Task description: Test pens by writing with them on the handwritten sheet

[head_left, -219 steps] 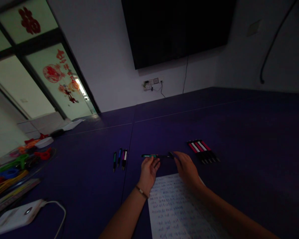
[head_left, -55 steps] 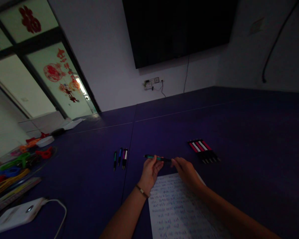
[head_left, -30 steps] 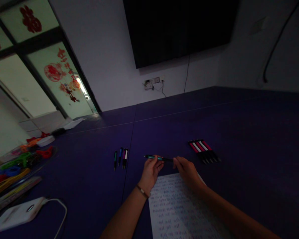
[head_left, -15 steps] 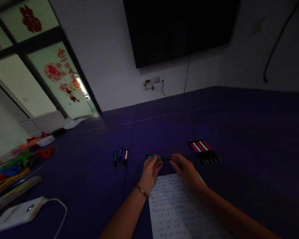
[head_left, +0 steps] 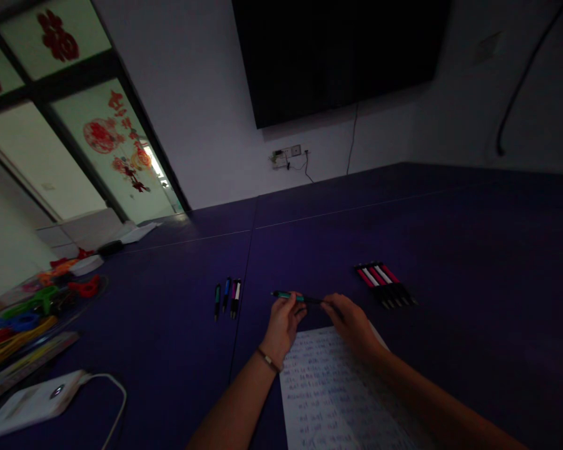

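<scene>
A green-barrelled pen [head_left: 291,296] is held level above the dark blue table [head_left: 450,250], between both hands. My left hand [head_left: 284,322] pinches its barrel. My right hand [head_left: 351,320] is closed round its dark tip end. Both hands hover over the top edge of a handwritten sheet of paper [head_left: 328,394]. Several pens [head_left: 226,296] lie side by side to the left of my hands. A row of several red, white and pink pens [head_left: 385,282] lies to the right.
At the left edge lies a heap of coloured plastic items [head_left: 23,312] and a white device with a cable [head_left: 32,403]. A dark screen [head_left: 338,50] hangs on the far wall above a socket [head_left: 286,155].
The pen has stayed between my hands. My right hand's fingers have shifted slightly along the tip end; the left hand has barely moved.
</scene>
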A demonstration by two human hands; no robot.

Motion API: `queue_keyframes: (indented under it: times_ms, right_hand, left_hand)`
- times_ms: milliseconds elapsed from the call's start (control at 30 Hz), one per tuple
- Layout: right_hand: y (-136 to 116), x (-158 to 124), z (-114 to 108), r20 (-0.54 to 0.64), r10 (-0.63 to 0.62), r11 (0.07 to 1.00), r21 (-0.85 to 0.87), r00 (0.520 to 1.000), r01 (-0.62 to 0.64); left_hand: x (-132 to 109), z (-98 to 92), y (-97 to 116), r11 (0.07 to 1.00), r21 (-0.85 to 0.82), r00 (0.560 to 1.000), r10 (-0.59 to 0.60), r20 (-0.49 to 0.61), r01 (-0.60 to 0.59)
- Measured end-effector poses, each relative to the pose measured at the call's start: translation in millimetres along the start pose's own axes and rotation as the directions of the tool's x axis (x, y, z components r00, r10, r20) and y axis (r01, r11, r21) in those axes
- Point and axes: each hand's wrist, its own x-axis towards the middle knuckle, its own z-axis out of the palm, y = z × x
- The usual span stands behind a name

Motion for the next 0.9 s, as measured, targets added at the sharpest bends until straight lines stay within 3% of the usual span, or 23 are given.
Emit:
queue_keyframes:
  times_ms: [133,333,500,700,900]
  right_hand:
    - [-1.9,0.4,-1.9,0.030,0.022,0.997,-0.069,0.999,-0.020]
    - [-2.2,0.2,-0.2,0.022,0.027,0.999,0.024,0.999,-0.028]
    - [-5.1,1.4,-1.6,0.054,0.014,0.997,-0.074,0.998,-0.010]
    - [-8.5,2.0,-5.2,0.182,0.182,0.974,0.103,0.966,-0.203]
    - [-5.7,0.9,1.5,0.086,0.130,0.982,0.125,0.988,-0.140]
  left_hand:
    - [-0.2,0.7,-0.1,1.000,0.029,0.999,-0.011,0.035,0.010]
    - [-0.7,1.4,0.5,1.000,0.002,1.000,-0.003,0.011,0.003]
    - [-0.8,0.9,0.5,1.000,0.028,1.000,-0.005,0.017,0.005]
    - [-2.4,1.4,1.1,0.998,0.056,0.999,0.005,0.047,-0.007]
    - [0.6,-1.5,-0.8,0.999,0.032,0.999,0.032,-0.012,-0.032]
